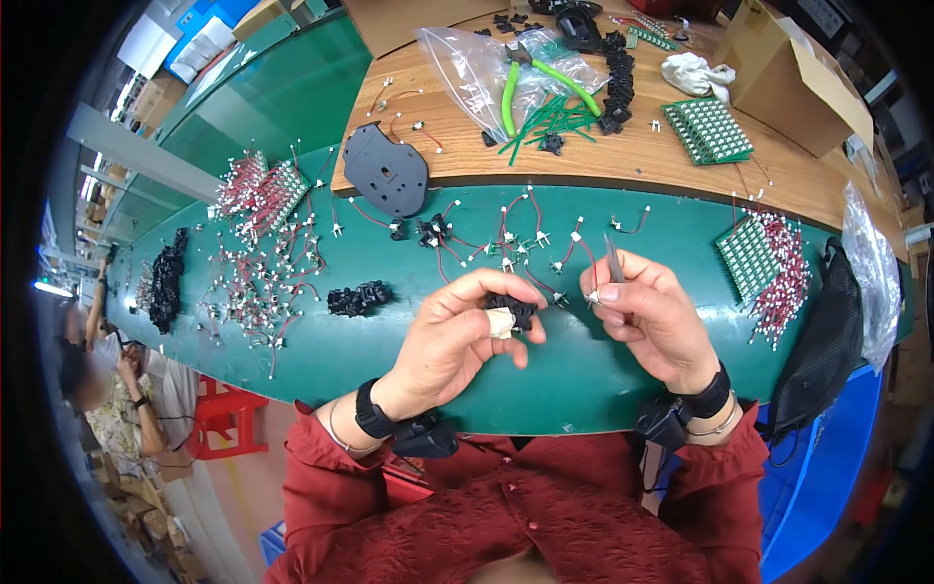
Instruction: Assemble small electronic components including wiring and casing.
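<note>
My left hand [443, 341] is closed around a small black plastic part [510, 310], held between thumb and fingers, with beige tape [501, 323] at the thumb tip. Across from it, my right hand [660, 316] pinches a thin grey pointed tool [613, 261] that looks like tweezers. At those same fingertips is a small white connector piece [592, 296] with a red wire [590, 258] running up from it. The two hands are apart, above the green table [545, 389]. Just beyond them lie several loose wired connectors [508, 238] and a black part with wires [433, 230].
Wired connectors [268, 282] are heaped at left beside black parts [360, 298]. At right are a green circuit board panel [749, 258] and a black bag [825, 341]. Green-handled cutters [510, 97] and a cardboard box [808, 88] sit on the raised wooden board [457, 161].
</note>
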`<action>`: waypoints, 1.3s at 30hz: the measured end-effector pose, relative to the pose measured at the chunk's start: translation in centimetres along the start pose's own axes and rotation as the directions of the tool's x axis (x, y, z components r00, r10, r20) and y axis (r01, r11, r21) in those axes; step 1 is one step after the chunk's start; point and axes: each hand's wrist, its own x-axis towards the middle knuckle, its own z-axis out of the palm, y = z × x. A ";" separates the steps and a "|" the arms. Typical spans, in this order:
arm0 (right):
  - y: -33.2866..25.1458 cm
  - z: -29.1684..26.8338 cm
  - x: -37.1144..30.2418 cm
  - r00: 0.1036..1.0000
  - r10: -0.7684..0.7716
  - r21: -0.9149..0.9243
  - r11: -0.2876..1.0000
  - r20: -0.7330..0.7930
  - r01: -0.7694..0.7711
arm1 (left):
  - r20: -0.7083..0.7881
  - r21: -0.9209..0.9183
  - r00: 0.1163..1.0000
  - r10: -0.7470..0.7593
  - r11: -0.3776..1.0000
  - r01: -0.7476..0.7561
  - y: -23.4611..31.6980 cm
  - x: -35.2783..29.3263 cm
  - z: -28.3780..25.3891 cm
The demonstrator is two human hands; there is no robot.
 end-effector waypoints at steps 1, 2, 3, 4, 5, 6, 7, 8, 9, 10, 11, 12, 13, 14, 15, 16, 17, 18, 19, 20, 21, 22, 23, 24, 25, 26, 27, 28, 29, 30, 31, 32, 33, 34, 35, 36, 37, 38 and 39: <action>0.1 -0.1 0.1 0.998 0.047 0.105 0.993 0.052 -0.053 | -0.026 0.037 0.998 -0.049 0.998 0.050 0.0 -0.1 0.2; 0.1 0.1 0.2 0.995 0.071 0.146 0.986 0.076 -0.081 | -0.040 0.011 0.996 -0.079 0.997 0.080 0.1 -0.1 0.6; 0.2 0.4 0.2 0.994 0.075 0.132 0.988 0.082 -0.085 | -0.039 0.005 0.997 -0.064 0.998 0.065 -0.1 -0.2 0.7; 0.2 0.7 0.2 0.993 0.083 0.151 0.984 0.079 -0.094 | -0.042 0.099 0.995 -0.085 0.991 0.089 -0.3 -0.3 0.7; 0.4 1.0 0.2 0.993 0.092 0.174 0.979 0.076 -0.104 | -0.051 0.193 0.993 -0.110 0.974 0.118 -0.6 -0.4 0.7; 0.6 1.2 0.3 0.993 0.090 0.168 0.981 0.070 -0.101 | -0.157 0.323 0.980 -0.126 0.931 0.171 -0.3 -0.5 1.6; 1.0 1.3 0.4 0.993 0.094 0.161 0.981 0.077 -0.105 | -0.160 0.321 0.980 -0.116 0.933 0.163 -0.7 -0.4 1.6; 1.5 1.4 0.4 0.996 0.045 0.120 0.991 0.081 -0.055 | -0.163 0.493 0.986 0.044 0.869 0.043 -1.2 -0.3 1.5; 1.8 1.5 0.3 0.996 -0.004 0.081 0.997 0.086 -0.003 | -0.137 0.649 0.970 0.199 0.758 -0.064 -1.4 -0.3 1.4; 1.6 1.8 0.1 0.997 -0.007 0.035 0.999 0.080 0.004 | -0.165 0.650 0.964 0.208 0.758 -0.053 -1.3 -0.3 1.5; 1.8 2.0 0.0 0.996 -0.005 0.035 0.999 0.086 0.002 | -0.169 0.652 0.962 0.213 0.757 -0.053 -1.3 -0.3 1.5; 2.0 2.2 0.0 0.995 -0.080 -0.036 0.996 0.066 0.083 | -0.153 0.683 0.960 0.233 0.728 -0.068 -1.4 -0.3 1.4; 2.2 2.4 0.0 0.986 -0.158 -0.108 0.981 0.049 0.162 | -0.136 0.713 0.958 0.252 0.697 -0.082 -1.4 -0.2 1.3; 2.3 2.1 0.0 0.987 -0.150 -0.114 0.981 0.058 0.155 | -0.139 0.716 0.957 0.256 0.694 -0.082 -1.4 -0.2 1.2; 2.3 2.2 0.0 0.987 -0.150 -0.111 0.981 0.063 0.156 | -0.061 0.770 0.946 0.318 0.618 -0.158 -1.4 -0.2 1.1; 2.4 2.3 0.0 0.983 -0.175 -0.150 0.972 0.061 0.182 | 0.021 0.814 0.929 0.371 0.533 -0.231 -1.4 -0.1 1.0; 2.5 2.4 -0.1 0.979 -0.199 -0.188 0.960 0.054 0.206 | 0.019 0.816 0.930 0.368 0.532 -0.227 -1.4 -0.2 0.9; 2.4 2.4 -0.1 0.979 -0.198 -0.182 0.962 0.054 0.205 | 0.002 0.791 0.938 0.347 0.573 -0.214 -1.3 -0.1 0.8; 2.4 2.4 -0.2 0.963 -0.263 -0.273 0.924 0.058 0.268 | -0.015 0.764 0.945 0.326 0.613 -0.200 -1.3 -0.1 0.8; 2.4 2.4 -0.3 0.944 -0.324 -0.361 0.874 0.068 0.326 | -0.018 0.767 0.947 0.320 0.613 -0.192 -1.3 0.0 0.9; 2.5 2.4 -0.3 0.944 -0.323 -0.354 0.877 0.065 0.324 | 0.013 0.777 0.937 0.349 0.586 -0.229 -1.3 0.1 1.0; 2.7 2.5 -0.3 0.927 -0.374 -0.395 0.848 0.028 0.354 | 0.046 0.786 0.925 0.376 0.559 -0.266 -1.3 0.0 1.1; 2.8 2.5 -0.2 0.904 -0.428 -0.441 0.812 -0.004 0.382 | 0.046 0.788 0.927 0.373 0.557 -0.263 -1.3 0.1 1.1; 2.9 2.5 -0.2 0.903 -0.429 -0.437 0.813 -0.006 0.384 | 0.054 0.803 0.917 0.394 0.529 -0.274 -1.4 0.1 1.0; 2.9 2.6 -0.2 0.917 -0.398 -0.427 0.836 -0.039 0.344 | 0.063 0.817 0.908 0.415 0.501 -0.285 -1.5 0.1 0.9; 2.9 2.6 -0.2 0.928 -0.365 -0.415 0.857 -0.074 0.304 | 0.065 0.819 0.910 0.410 0.499 -0.284 -1.5 0.2 0.9; 2.6 2.6 -0.3 0.926 -0.368 -0.411 0.859 -0.078 0.307 | 0.066 0.819 0.909 0.412 0.497 -0.285 -1.5 0.2 0.9; 2.2 2.5 -0.4 0.952 -0.291 -0.407 0.884 -0.092 0.230 | 0.067 0.820 0.907 0.415 0.495 -0.287 -1.5 0.3 0.9; 1.9 2.5 -0.4 0.973 -0.209 -0.399 0.904 -0.102 0.152 | 0.068 0.825 0.909 0.410 0.490 -0.283 -1.5 0.3 0.8; 1.6 2.4 -0.5 0.972 -0.212 -0.391 0.907 -0.102 0.156 | 0.086 0.830 0.902 0.424 0.471 -0.300 -1.4 0.3 0.7; 1.3 2.1 -0.5 0.990 -0.084 -0.269 0.962 -0.112 0.051 | 0.103 0.834 0.894 0.437 0.452 -0.317 -1.4 0.3 0.6; 1.1 1.9 -0.6 0.993 0.045 -0.145 0.987 -0.112 -0.062 | 0.107 0.835 0.897 0.429 0.451 -0.316 -1.2 0.2 0.8; 1.1 1.8 -0.7 0.992 0.042 -0.139 0.989 -0.116 -0.058 | -0.053 0.707 0.973 0.225 0.697 -0.123 -0.7 0.1 1.2; 1.1 1.7 -0.7 0.993 0.004 -0.108 0.994 -0.118 -0.017 | -0.161 0.511 0.987 -0.023 0.854 0.103 -0.4 0.0 1.4; 1.1 1.6 -0.7 0.992 -0.034 -0.081 0.996 -0.118 0.024 | -0.158 0.514 0.987 -0.024 0.852 0.103 -0.2 0.1 1.3; 1.1 1.5 -0.8 0.992 -0.038 -0.080 0.996 -0.120 0.029 | -0.079 0.194 0.985 -0.153 0.967 0.166 0.0 0.4 1.0; 1.0 1.5 -0.8 0.978 -0.176 -0.143 0.977 -0.109 0.160 | 0.039 -0.141 0.968 -0.248 0.958 0.251 0.1 0.7 0.7; 1.0 1.6 -0.8 0.947 -0.309 -0.203 0.936 -0.089 0.287 | 0.189 -0.213 0.964 -0.185 0.951 0.224 0.0 0.8 0.1; 1.1 1.5 -0.8 0.946 -0.313 -0.202 0.936 -0.090 0.290 | 0.191 -0.209 0.964 -0.187 0.951 0.226 -0.2 0.7 0.1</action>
